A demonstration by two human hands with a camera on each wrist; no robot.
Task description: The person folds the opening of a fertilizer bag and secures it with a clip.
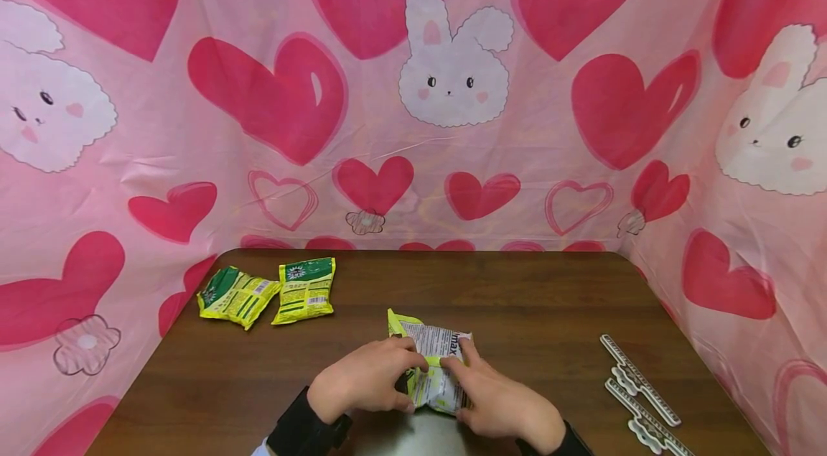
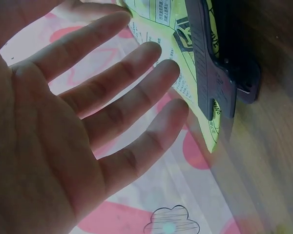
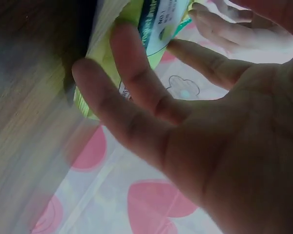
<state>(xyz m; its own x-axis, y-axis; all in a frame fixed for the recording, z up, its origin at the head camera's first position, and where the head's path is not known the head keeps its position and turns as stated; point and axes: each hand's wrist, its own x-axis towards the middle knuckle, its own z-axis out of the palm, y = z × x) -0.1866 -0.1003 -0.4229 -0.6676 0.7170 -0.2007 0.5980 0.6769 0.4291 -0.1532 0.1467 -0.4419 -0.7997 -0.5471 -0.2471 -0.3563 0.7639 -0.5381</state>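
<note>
A white and yellow-green snack packet (image 1: 434, 341) lies on the table between my two hands. In the left wrist view a black clip (image 2: 212, 73) spans the packet's end. My left hand (image 1: 375, 373) is at the packet's left side, its fingertips at the surface and its fingers loosely extended in the left wrist view. From the right, my right hand (image 1: 500, 391) touches the packet with spread fingertips. In the right wrist view, two extended fingers rest against the packet's yellow-green edge (image 3: 103, 53). The left thumb's contact is hard to make out.
Two yellow and green packets (image 1: 239, 296) lie at the back left of the brown table (image 1: 517, 298). Two long white clips (image 1: 639, 378) with rounded, cloud-like parts are at the right. Pink heart-patterned cloth (image 1: 375, 111) surrounds the table's back and sides.
</note>
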